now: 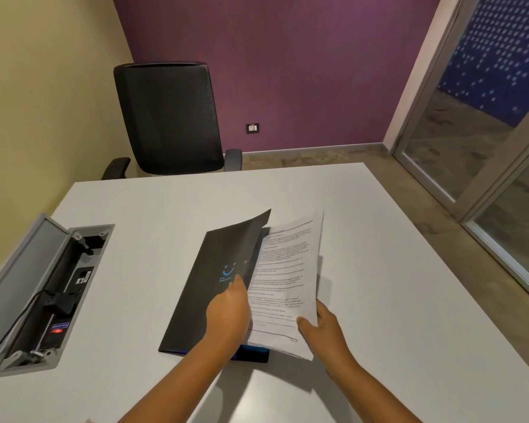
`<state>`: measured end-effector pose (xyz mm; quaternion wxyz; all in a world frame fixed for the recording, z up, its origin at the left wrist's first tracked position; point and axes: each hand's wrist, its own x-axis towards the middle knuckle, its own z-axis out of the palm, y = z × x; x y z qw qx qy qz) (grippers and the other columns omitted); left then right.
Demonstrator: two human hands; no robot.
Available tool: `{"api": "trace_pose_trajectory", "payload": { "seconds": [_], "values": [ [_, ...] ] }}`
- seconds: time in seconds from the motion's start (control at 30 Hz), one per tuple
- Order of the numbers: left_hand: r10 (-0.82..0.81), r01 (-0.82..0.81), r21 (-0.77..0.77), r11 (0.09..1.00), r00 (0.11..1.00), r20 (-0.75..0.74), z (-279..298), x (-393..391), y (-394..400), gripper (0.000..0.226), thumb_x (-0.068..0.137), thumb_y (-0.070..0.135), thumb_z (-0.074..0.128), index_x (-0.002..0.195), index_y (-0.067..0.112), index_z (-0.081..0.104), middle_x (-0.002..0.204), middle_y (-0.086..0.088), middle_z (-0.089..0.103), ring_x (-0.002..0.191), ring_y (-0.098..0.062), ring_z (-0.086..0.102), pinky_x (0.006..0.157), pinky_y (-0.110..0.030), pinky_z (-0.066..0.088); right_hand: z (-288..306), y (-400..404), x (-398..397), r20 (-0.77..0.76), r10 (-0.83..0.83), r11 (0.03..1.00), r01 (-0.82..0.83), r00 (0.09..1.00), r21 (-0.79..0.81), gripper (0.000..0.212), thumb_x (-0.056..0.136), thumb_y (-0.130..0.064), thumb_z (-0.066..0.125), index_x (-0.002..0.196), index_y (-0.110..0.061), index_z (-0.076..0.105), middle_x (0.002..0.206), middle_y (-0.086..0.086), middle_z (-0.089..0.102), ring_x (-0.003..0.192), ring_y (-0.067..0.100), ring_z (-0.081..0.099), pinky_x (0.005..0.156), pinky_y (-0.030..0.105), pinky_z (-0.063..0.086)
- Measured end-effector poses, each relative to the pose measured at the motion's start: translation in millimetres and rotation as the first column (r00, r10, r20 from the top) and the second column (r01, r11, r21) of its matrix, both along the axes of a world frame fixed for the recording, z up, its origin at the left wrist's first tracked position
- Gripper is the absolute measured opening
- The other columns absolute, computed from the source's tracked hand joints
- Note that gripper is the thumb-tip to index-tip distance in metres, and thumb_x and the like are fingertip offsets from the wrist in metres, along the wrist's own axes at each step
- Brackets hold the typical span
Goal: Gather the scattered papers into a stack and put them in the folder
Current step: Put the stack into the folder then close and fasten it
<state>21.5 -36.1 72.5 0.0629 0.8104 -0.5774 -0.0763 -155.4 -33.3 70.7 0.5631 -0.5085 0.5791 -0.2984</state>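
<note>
While the left hand point(228, 312) pinches the black folder's point(208, 288) front cover and lifts it ajar on the white table point(379, 270), the right hand point(321, 328) grips the stack of printed papers point(284, 270) by its near corner, half inside. Best keep the cover raised and slide the sheets squarely toward the spine.

Black folder point(208, 288) with a blue smile mark just above the left grip point(229, 312). White papers point(284, 282) lined with black print, above the right grip point(321, 328). Pale grey-white tabletop point(379, 270) beneath both. Black mesh chair point(168, 117) far beyond. Purple wall point(303, 71) behind, cream wall point(43, 87) left. Grey socket box point(22, 270), red light inside.
</note>
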Motion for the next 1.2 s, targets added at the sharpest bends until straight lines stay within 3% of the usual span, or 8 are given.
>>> {"api": "trace_pose_trajectory", "payload": {
  "seconds": [0.23,0.4,0.6,0.7,0.8,0.97,1.07,1.2],
  "values": [
    [-0.079,0.078,-0.011,0.997,0.988,-0.134,13.3,-22.4,10.8,0.047,0.090,0.023,0.049,0.135,0.014,0.038,0.103,-0.004,0.068,0.085,-0.017,0.067,0.061,-0.021,0.041,6.5,-13.8,17.5,-0.126,0.134,0.991,-0.136,0.983,-0.009,0.041,0.090,-0.007,0.048,0.129,-0.021,0.049,0.113,-0.004,0.060,0.097,0.013,0.058,0.077,0.020,0.051],
    [-0.080,0.085,0.005,0.996,0.956,-0.281,22.2,-47.6,15.0,0.042,0.093,0.017,0.044,0.135,0.018,0.039,0.111,-0.007,0.066,0.096,-0.019,0.065,0.078,-0.027,0.051,0.6,-22.6,36.9,-0.274,0.276,0.961,-0.264,0.921,0.080,0.023,0.094,-0.015,0.047,0.117,-0.015,0.052,0.108,0.004,0.062,0.100,0.017,0.057,0.085,0.025,0.049],
    [-0.098,0.087,-0.045,0.995,0.905,-0.413,29.2,-60.8,26.7,0.038,0.093,0.016,0.037,0.130,0.018,0.042,0.106,-0.013,0.068,0.095,-0.031,0.064,0.083,-0.041,0.051,-11.1,-28.9,49.0,-0.325,0.379,0.917,-0.305,0.866,0.256,0.024,0.099,-0.021,0.040,0.079,-0.016,0.051,0.077,0.001,0.053,0.069,0.010,0.050,0.064,0.021,0.043],
    [-0.205,0.251,0.075,0.965,0.903,-0.378,19.6,-59.8,25.8,0.046,0.095,0.019,0.038,0.140,0.020,0.029,0.114,-0.016,0.064,0.101,-0.032,0.062,0.087,-0.042,0.049,-15.5,-23.5,34.3,-0.223,0.396,0.896,-0.322,0.891,0.306,0.021,0.097,-0.017,0.043,0.082,-0.017,0.058,0.087,0.007,0.063,0.085,0.020,0.062,0.078,0.028,0.052],
    [-0.343,0.474,0.199,0.858,0.817,-0.464,0.1,-50.1,23.7,0.058,0.096,0.032,0.040,0.146,0.027,0.012,0.145,-0.008,0.041,0.127,-0.025,0.047,0.104,-0.039,0.039,-32.5,-16.8,0.5,0.103,0.187,0.848,-0.214,0.977,0.484,0.015,0.091,-0.014,0.057,0.100,-0.009,0.068,0.100,0.018,0.071,0.095,0.029,0.069,0.085,0.040,0.057],
    [-0.419,0.523,0.481,0.704,0.852,-0.314,-56.2,-2.1,34.2,0.087,0.084,0.046,0.057,0.148,0.026,0.001,0.158,0.002,-0.010,0.145,-0.031,-0.005,0.112,-0.061,0.013,-75.5,-21.2,-63.6,-0.172,0.030,0.912,0.044,0.985,0.407,0.020,0.083,0.011,0.055,0.102,0.009,0.059,0.074,0.020,0.062,0.057,0.023,0.062,0.045,0.023,0.048],
    [-0.512,0.526,0.568,0.633,0.835,-0.203,-87.6,12.8,49.6,0.112,0.072,0.057,0.064,0.145,0.028,-0.014,0.156,-0.001,-0.022,0.143,-0.034,-0.017,0.111,-0.066,0.004,-90.6,-35.4,-74.1,-0.451,0.065,0.980,0.029,0.890,0.199,0.029,0.084,0.001,0.055,0.112,-0.003,0.059,0.093,0.016,0.068,0.074,0.022,0.066,0.064,0.019,0.050],
    [-0.548,0.509,0.569,0.646,0.828,-0.119,-106.0,14.8,58.2,0.117,0.068,0.069,0.057,0.116,0.044,-0.047,0.154,-0.002,-0.028,0.140,-0.034,-0.024,0.109,-0.065,-0.003,-92.5,-51.3,-58.2,-0.538,0.274,0.960,-0.264,0.797,0.098,0.053,0.088,-0.009,0.059,0.137,-0.014,0.039,0.117,0.009,0.056,0.098,0.019,0.056,0.084,0.020,0.044]
  ]
}}
